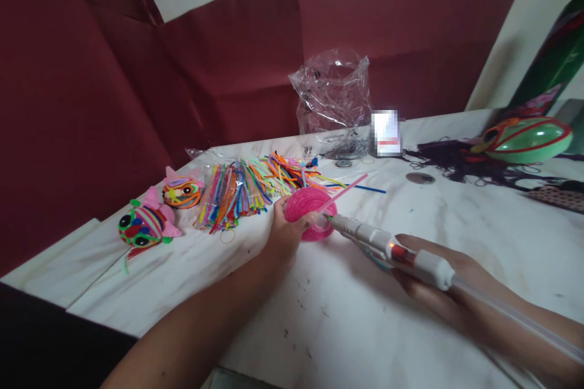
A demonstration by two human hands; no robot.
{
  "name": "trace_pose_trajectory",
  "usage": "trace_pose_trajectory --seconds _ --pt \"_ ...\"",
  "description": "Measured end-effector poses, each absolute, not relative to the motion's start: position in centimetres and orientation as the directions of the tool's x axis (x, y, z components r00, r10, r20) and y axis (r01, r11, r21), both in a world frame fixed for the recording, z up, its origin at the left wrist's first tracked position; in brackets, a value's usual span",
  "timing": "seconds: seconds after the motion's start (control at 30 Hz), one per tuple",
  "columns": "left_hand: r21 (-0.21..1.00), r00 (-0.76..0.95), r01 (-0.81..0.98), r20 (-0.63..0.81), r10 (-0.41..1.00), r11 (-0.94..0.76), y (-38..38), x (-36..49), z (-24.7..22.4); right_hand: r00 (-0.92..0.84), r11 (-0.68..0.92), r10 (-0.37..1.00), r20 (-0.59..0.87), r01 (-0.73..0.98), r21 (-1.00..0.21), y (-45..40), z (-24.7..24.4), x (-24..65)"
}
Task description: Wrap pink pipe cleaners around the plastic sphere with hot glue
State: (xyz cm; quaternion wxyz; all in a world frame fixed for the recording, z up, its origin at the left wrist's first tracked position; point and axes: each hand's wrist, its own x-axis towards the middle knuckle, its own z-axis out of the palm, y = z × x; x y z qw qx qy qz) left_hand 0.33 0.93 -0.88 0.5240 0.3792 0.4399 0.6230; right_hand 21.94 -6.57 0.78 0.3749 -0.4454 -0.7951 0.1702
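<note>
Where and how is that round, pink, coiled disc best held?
Probably by the left rim, coming from the near left, thumb on the front and fingers at the edge, as the left hand does. The round, pink, coiled disc faces the viewer, so its rim invites a pinch; the tip of the slender white glue gun is at its right side.

Showing in ones, twos and a heap
Including one hot-glue gun (374, 239), one pink coiled disc (302, 202), two fish-like craft figures (146, 228), one green balloon-like form (533, 141), two flat round discs (420, 178), two rubber bands (227, 243), and pipe cleaners (230, 194) lying too densely to count.
</note>
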Motion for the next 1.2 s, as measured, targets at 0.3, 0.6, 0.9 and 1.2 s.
trace_pose_trajectory --seconds 0.3,0.6,0.9,1.2 --pt "0.938 -0.177 -0.335 0.026 0.984 -0.085 0.95 0.41 -0.85 -0.319 0.532 0.845 0.428 0.566 -0.630 -6.95 0.82 21.60" --pt "0.946 -0.170 -0.315 0.026 0.985 -0.080 0.86 0.41 -0.87 -0.401 0.579 0.815 0.420 0.524 -0.624 -6.14 0.12 22.30" --pt "0.944 -0.162 -0.322 0.024 0.986 -0.075 0.80 0.52 -0.66 -0.315 0.573 0.812 0.491 0.586 -0.572 -6.72 0.33 21.71" --pt "0.947 -0.170 -0.309 0.037 0.985 -0.089 0.63 0.53 -0.55 -0.311 0.577 0.810 0.498 0.580 -0.576 -6.63 0.83 21.83"
